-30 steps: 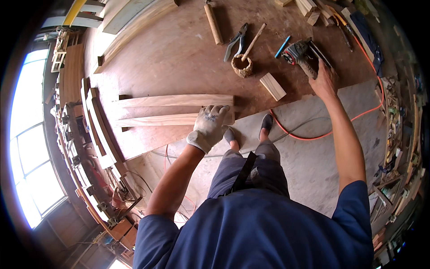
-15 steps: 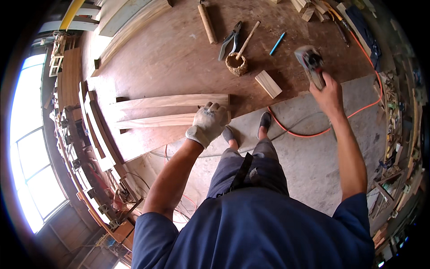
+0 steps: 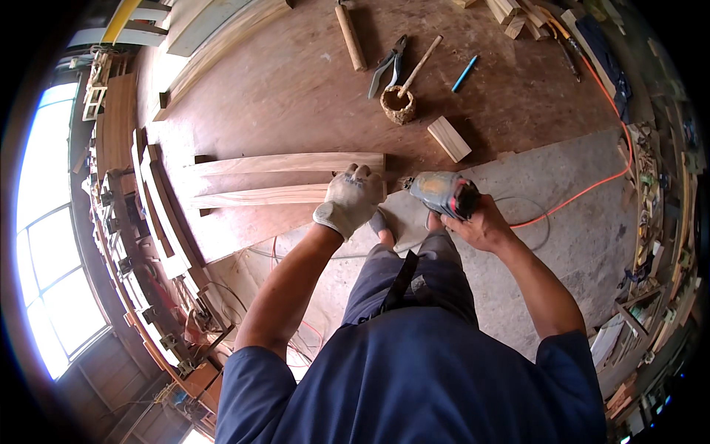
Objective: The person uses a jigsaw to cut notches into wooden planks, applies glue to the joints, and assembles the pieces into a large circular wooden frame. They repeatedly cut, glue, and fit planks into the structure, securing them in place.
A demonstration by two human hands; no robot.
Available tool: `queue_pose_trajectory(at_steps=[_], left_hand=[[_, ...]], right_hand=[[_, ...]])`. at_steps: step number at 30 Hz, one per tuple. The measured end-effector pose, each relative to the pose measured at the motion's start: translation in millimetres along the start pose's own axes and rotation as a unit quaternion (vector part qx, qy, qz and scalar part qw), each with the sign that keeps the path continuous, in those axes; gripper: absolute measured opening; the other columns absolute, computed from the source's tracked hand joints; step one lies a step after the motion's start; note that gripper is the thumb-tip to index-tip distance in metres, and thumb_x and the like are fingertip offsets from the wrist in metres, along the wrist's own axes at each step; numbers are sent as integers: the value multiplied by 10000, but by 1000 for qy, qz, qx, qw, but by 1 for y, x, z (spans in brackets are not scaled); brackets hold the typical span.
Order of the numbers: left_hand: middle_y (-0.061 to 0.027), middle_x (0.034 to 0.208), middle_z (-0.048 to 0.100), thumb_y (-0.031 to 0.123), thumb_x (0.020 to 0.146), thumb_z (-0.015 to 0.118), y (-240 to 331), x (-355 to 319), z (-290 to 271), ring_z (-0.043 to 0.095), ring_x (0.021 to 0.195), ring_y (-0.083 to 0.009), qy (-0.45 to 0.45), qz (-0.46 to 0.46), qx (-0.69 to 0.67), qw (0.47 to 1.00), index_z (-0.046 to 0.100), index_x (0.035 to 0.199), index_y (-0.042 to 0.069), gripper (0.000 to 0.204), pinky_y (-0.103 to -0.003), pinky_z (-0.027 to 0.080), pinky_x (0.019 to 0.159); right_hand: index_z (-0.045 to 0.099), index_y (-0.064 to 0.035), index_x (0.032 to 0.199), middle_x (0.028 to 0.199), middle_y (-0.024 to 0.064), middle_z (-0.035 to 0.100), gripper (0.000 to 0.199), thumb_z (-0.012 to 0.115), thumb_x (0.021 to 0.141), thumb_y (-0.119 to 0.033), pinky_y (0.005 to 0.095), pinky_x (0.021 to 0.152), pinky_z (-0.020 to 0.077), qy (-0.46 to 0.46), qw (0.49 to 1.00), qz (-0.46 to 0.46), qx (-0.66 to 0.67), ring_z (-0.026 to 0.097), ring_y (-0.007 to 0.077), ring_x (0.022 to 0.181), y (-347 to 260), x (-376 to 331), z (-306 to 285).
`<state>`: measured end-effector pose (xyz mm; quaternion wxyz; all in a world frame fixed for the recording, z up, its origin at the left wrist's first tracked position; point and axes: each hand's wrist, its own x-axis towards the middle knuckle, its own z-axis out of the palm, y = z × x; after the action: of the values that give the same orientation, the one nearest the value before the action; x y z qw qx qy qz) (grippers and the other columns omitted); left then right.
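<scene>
The power drill (image 3: 444, 194) points its nose left toward the near end of the curved wooden frame (image 3: 277, 163), the right hand's (image 3: 484, 226) fingers closed around it. The gloved left hand (image 3: 352, 196) lies over that end, fingers curled; whether they grip cannot be told. Beyond lie a wood block (image 3: 449, 139) and pliers (image 3: 387, 66).

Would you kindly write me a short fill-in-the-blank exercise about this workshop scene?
1. By the gloved left hand, the long wooden slats number ____.
2. Left or right: the bare hand holding the power tool is the person's ____.
3. The pen or pencil on the brown surface is coloured ____.

Missing words: two; right; blue.
</scene>
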<state>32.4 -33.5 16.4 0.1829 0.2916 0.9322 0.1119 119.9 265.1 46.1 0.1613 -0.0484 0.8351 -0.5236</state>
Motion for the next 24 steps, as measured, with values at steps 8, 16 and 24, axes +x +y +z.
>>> queue_pose_trajectory(at_steps=[8,16,24], left_hand=[[-143,1069,660,160,757,745,-1,1,3,640,1070,-359,7,3,2,1000,708,1058,97,309,-474,576,889],[-117,1048,664,167,745,759,-4,1,6,644,1061,-350,17,12,-12,1000,705,1049,104,315,-481,571,864],[-107,1018,670,177,739,779,-5,0,5,652,1035,-344,34,33,-19,999,705,1042,106,320,-478,567,852]], right_hand=[[752,-66,1055,945,166,783,235,799,859,-189,433,792,611,-65,997,4,-49,763,358,922,31,14,22],[755,-32,1069,948,159,799,286,859,840,-168,376,786,605,-59,995,-4,-85,797,261,926,31,19,23],[762,-36,1045,936,160,798,291,876,816,-175,376,780,605,-54,998,14,-39,795,257,907,32,21,24]])
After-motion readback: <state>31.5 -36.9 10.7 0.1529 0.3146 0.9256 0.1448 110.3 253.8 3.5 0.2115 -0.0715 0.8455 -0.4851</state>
